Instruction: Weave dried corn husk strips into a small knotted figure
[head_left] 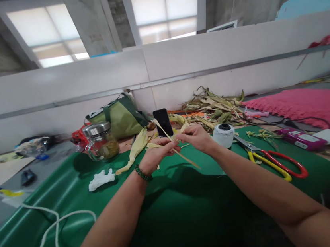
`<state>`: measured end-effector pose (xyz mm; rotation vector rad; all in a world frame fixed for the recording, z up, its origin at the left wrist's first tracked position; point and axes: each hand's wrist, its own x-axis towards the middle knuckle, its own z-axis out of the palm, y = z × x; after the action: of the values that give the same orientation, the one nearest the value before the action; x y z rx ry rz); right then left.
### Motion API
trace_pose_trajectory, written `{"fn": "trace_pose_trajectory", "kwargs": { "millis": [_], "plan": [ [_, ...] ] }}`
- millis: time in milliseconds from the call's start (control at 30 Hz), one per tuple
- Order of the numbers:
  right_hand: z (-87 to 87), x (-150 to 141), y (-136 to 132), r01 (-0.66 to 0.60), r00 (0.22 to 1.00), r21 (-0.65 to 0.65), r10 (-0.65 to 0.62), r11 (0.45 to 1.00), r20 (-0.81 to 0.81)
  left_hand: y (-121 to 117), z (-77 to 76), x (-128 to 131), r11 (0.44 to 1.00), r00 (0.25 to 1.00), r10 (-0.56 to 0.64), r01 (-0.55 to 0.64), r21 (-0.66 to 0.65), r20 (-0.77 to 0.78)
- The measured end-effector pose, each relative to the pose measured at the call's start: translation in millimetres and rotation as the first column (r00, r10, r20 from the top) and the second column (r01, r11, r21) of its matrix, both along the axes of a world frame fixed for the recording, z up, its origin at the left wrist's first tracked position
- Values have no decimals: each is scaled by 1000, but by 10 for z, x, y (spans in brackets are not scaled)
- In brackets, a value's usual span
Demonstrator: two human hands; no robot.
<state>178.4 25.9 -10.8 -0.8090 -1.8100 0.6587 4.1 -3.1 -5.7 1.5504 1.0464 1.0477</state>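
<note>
Thin husk strips [162,129], pale, slanted, btwn L hand [156,157] & R hand [197,138].

I have the strips [187,160] before the phone [164,118], the jar [103,142] to my left, scissors [247,145] right.

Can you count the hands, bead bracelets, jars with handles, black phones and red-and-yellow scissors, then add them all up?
Bare left hand and bare right hand: 2
Green beaded bracelet: 1
Clear glass jar with metal lid: 1
Black rectangular phone: 1
Metal scissors with red and yellow handles: 1
Total: 6
</note>
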Motion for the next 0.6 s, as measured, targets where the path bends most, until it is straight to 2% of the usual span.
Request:
{"fn": "trace_pose_trajectory", "kwargs": {
  "millis": [100,200,400,533,600],
  "plan": [
    [-23,-9,24,99,984,-37,-103,994,-144,-34,17,11,1000,1000,-16,16,-8,-20],
    [-19,54,79,126,958,-82,-143,989,-249,-48,47,-2,999,999,-38,37,-25,-29],
    [-27,96,127,108,986,-72,-116,992,-120,-27,18,-1,998,1000,-7,7,-58,-8],
    [-54,92,134,125,991,-35,-126,992,-43,-4,-19,-9,1000,996,6,-8,-16,-87],
    [-50,102,126,200,979,32,-199,979,-38,11,-29,-12,1000,992,-2,2,-5,-125]
  ]
}}
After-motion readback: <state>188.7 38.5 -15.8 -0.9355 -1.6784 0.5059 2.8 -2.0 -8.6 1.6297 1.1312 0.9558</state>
